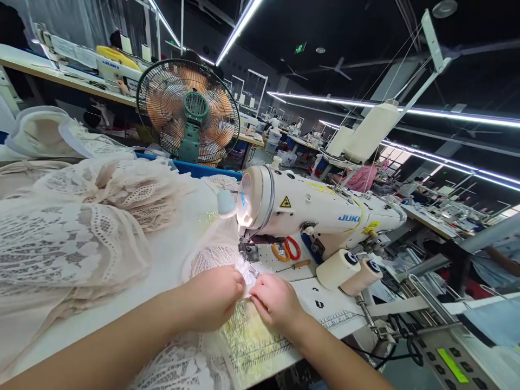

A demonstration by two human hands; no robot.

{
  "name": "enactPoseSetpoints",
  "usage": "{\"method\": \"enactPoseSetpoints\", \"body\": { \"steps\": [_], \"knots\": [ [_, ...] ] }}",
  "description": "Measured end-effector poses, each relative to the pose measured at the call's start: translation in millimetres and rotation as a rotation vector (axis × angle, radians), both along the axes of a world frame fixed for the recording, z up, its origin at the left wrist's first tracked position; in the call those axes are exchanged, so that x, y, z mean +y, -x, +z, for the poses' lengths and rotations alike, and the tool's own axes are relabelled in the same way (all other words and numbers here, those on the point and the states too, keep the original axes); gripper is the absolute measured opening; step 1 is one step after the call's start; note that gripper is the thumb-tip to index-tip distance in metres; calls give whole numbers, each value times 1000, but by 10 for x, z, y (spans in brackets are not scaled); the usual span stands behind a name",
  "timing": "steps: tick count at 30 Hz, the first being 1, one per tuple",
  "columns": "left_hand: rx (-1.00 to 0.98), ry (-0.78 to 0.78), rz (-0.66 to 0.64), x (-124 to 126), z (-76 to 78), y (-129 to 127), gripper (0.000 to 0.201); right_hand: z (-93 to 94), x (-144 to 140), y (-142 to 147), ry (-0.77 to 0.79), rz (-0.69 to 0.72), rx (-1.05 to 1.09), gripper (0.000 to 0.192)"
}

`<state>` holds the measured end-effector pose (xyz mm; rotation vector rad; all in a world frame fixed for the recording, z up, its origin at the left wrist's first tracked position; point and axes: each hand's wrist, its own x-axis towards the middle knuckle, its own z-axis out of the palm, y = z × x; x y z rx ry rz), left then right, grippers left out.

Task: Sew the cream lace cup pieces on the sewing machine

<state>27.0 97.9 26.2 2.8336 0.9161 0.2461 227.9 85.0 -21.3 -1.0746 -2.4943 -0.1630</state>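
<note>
My left hand (pixel 213 298) and right hand (pixel 274 302) pinch lace piece (pixel 246 269), fingers closed, probably just before sewing machine (pixel 317 214) needle.

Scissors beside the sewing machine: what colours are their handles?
One handle red, one orange, on the scissors; head view.

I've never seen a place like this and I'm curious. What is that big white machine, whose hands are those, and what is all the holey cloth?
The picture comes from a camera worn on a person's head, looking down, so the two bare arms are that person's own. The big white sewing machine stitches cloth together. The left hand and right hand pinch a small piece of white lace trim just in front of the needle. Piles of cream lace fabric lie on the white table. Orange-and-red-handled scissors and two cream thread spools rest by the machine. Behind stands a green electric fan.
</note>
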Motion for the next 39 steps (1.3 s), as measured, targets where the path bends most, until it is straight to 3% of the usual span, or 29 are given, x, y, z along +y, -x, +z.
{"method": "enactPoseSetpoints", "body": {
  "steps": [5,12,21,39],
  "knots": [
    [32,-55,4,14,-89,-30,12,-2,62,95,-27,-77,-58,14],
    [-43,-137,-34,83,-211,49,16,-32,43,140,29,-117,-65,11],
    [133,-74,-28,290,-176,106,45,-104,78,120,-10,-97,-67,39],
    [242,-151,25,693,-95,217,30,-81,73,149,-196,-74,38,36]
  ]
}}
